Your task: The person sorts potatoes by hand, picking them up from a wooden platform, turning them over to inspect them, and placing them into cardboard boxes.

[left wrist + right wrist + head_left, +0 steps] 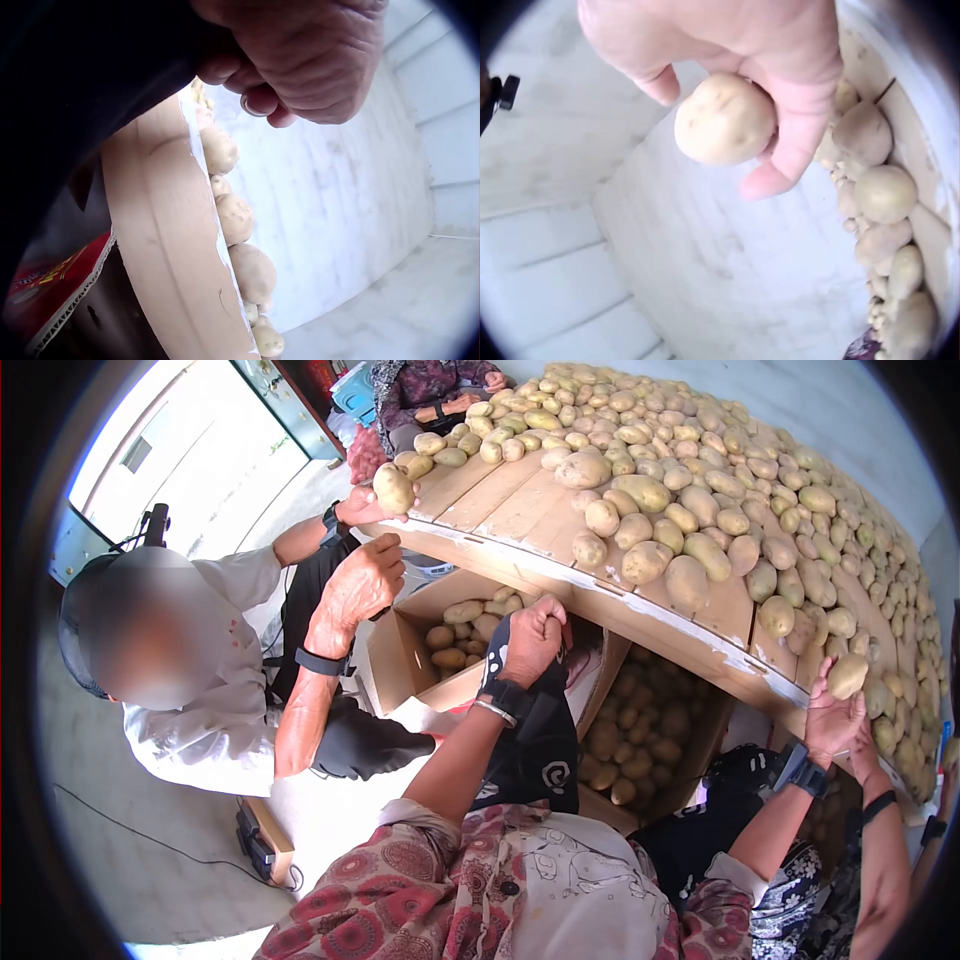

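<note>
My left hand (535, 640) is raised in front of the table's edge, over dark cloth; no potato shows in it. In the left wrist view the left hand (307, 64) has its fingers curled under. My right hand (836, 722) holds a potato (848, 675) up at the table's right part. The right wrist view shows the right hand (735, 37) with thumb and fingers around the pale, roundish potato (726, 118). Many potatoes (687, 582) lie heaped on the wooden table (490, 490), some close to its front edge.
Beneath the table edge stand a cardboard box (398, 660) of potatoes and a darker box with more potatoes (635, 735). A person (200, 630) at the left holds another potato (393, 490). Other people's arms show at the right edge and behind the table.
</note>
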`<state>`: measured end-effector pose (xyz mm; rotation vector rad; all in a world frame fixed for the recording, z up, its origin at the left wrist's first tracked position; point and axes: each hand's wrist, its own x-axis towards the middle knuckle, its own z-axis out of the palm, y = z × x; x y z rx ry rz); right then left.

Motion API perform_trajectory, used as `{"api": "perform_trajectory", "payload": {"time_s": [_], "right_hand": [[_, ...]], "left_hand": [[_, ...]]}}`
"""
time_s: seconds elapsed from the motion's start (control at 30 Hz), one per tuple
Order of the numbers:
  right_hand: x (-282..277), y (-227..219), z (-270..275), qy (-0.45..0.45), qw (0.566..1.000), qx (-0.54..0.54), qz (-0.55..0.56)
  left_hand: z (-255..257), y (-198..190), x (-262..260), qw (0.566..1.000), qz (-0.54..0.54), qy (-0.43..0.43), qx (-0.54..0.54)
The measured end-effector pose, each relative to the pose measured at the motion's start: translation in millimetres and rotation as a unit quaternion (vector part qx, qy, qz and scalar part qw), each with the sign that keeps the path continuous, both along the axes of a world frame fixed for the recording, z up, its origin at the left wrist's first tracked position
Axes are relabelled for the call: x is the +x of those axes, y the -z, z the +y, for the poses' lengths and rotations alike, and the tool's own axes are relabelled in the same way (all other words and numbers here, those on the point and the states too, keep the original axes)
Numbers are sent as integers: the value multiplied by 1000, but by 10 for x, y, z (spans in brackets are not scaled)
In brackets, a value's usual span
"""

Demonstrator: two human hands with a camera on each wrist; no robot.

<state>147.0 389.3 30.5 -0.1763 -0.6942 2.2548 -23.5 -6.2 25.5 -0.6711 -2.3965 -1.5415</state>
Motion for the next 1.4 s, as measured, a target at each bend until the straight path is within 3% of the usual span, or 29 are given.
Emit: {"api": "perform_trajectory", "payload": {"time_s": [0.07,0.17,0.23,0.3,0.37,0.5,0.57,0.7,0.77,0.8,0.83,0.87,0.9,0.93,0.97,1.0,1.03,1.07,1.13,1.17,1.23,1.3,1.33,1.37,1.4], "right_hand": [[-21,315,332,-33,999,2,19],[-66,445,367,-55,998,-16,33],[-133,427,287,-51,998,-35,29],[-160,440,188,-101,995,0,-24],[-220,206,-183,-70,994,-13,-83],[-314,216,-542,-192,973,56,-113],[-324,232,-709,-221,956,124,-147],[-256,121,-825,-229,955,118,-143],[-175,73,-788,-231,967,51,-96],[-101,130,-714,-269,960,31,-67],[-30,55,-778,-247,961,-56,-107],[11,3,-822,-243,958,-72,-137],[19,192,-722,-372,923,-102,-14],[18,254,-757,-395,904,-162,-10],[-7,420,-741,-400,903,-155,-13],[-17,473,-802,-350,921,-159,-59],[-44,566,-778,-379,904,-198,-30],[-77,496,-847,-336,915,-214,-69],[-74,410,-865,-287,922,-235,-112],[-68,415,-833,-327,915,-210,-110],[-123,558,-781,-362,906,-190,-106],[-176,836,-735,-553,822,-128,38],[-145,740,-760,-527,847,-28,-64],[-115,627,-857,-528,846,-31,-67],[-107,498,-981,-428,884,89,-168]], "left_hand": [[-18,61,-50,999,23,-18,-18],[-69,127,-96,998,53,-30,-32],[-91,155,-127,997,60,-32,-29],[-107,207,-140,994,84,-49,-46],[-81,177,-89,993,85,-62,-51],[-34,134,-63,998,51,-42,-6],[-1,106,-18,998,53,-9,-22],[38,93,-18,1000,24,-16,-9],[10,92,-9,998,19,-37,-41],[-39,201,-43,997,-67,-20,31],[-55,264,-91,997,-42,3,69],[-85,424,-202,999,19,-24,41],[-75,378,-200,994,111,-2,24],[-99,420,-207,999,47,-15,13],[-86,416,-211,996,85,-8,20],[-122,502,-283,995,95,7,15],[-146,548,-341,994,111,16,5],[-121,545,-337,994,106,24,6],[-72,464,-251,998,-23,34,46],[-3,458,-175,998,-27,37,44],[275,407,71,938,-308,118,110],[488,526,259,911,-321,236,109],[637,400,427,900,-344,255,84],[752,243,566,888,-366,273,58],[799,223,593,863,-401,305,31]]}}
